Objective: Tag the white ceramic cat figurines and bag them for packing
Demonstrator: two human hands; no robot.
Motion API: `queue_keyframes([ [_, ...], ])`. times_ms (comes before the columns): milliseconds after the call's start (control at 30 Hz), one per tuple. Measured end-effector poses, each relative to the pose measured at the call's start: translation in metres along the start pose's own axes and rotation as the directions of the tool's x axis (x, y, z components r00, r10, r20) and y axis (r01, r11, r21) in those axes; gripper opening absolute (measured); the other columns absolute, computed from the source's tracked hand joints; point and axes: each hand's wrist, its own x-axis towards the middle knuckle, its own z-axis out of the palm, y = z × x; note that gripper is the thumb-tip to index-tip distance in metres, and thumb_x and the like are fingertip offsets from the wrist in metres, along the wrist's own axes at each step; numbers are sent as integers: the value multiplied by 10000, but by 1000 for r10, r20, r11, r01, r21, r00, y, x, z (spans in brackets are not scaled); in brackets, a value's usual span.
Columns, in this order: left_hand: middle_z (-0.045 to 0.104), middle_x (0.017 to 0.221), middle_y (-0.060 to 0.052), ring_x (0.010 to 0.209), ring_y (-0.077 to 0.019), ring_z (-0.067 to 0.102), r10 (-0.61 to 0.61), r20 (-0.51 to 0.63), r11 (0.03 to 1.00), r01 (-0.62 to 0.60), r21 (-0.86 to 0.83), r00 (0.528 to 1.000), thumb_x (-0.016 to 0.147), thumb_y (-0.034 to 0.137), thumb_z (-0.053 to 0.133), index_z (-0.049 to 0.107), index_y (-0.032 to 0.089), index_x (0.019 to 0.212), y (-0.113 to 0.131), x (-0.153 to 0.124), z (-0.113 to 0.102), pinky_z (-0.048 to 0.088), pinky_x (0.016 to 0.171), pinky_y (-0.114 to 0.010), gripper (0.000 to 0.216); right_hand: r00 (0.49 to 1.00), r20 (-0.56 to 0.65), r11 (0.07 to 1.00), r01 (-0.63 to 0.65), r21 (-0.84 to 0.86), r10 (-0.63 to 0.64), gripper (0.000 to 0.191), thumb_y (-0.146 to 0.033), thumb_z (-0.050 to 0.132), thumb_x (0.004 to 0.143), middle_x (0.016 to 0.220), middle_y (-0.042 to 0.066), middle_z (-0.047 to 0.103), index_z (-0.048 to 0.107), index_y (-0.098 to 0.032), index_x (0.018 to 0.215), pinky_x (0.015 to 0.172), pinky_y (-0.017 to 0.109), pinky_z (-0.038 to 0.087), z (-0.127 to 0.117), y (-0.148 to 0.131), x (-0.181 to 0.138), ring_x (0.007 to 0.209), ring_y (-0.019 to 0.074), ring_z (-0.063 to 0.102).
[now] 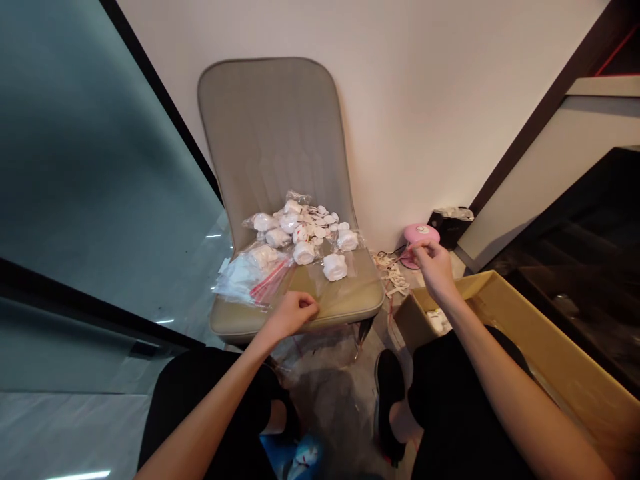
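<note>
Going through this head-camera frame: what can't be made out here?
- Head view: what the right hand pinches; too small, blurred against the pink round object.
- Head view: whether the left hand grips the clear bag; its curled fingers hide the contact.
- Head view: most contents of the cardboard box; the right forearm and leg cover them.
- Head view: what the white pieces on the chair are; too small.

Beige chair (273, 147) against cream wall (450, 100); glass partition (75, 167) left.

On the chair seat (345, 303) lie wrapped bundles (305, 233), zip bags (245, 277) left of them; a cardboard box (545, 337) stands right, a round gadget (421, 235) behind it.
</note>
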Motion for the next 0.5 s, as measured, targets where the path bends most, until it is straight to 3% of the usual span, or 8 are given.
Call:
queue_keyframes([
  [233, 651, 649, -26, 604, -146, 570, 9, 119, 996, 1, -86, 993, 780, 454, 597, 701, 131, 737, 10, 0, -12, 413, 585, -248, 342, 981, -190, 942, 30, 334, 36, 135, -269, 688, 699, 701, -32, 578, 588, -201, 760, 545, 196, 437, -18, -12, 23, 591, 83, 534],
  [333, 678, 706, -51, 610, -145, 585, -5, 128, 990, 24, -141, 992, 797, 579, 581, 696, 131, 754, 13, -1, -24, 432, 585, -252, 465, 987, -131, 916, -37, 401, 97, 152, -279, 699, 694, 718, -31, 576, 582, -205, 757, 544, 201, 440, -13, -18, 16, 577, 77, 521],
  [500, 697, 710, -81, 603, -154, 608, -89, 66, 972, 102, -212, 994, 770, 703, 561, 693, 127, 778, 17, -4, -40, 428, 564, -254, 590, 990, 118, 930, -119, 348, 82, 189, -337, 703, 742, 758, -20, 591, 560, -217, 770, 607, 232, 463, 8, -27, -8, 651, 105, 569],
])
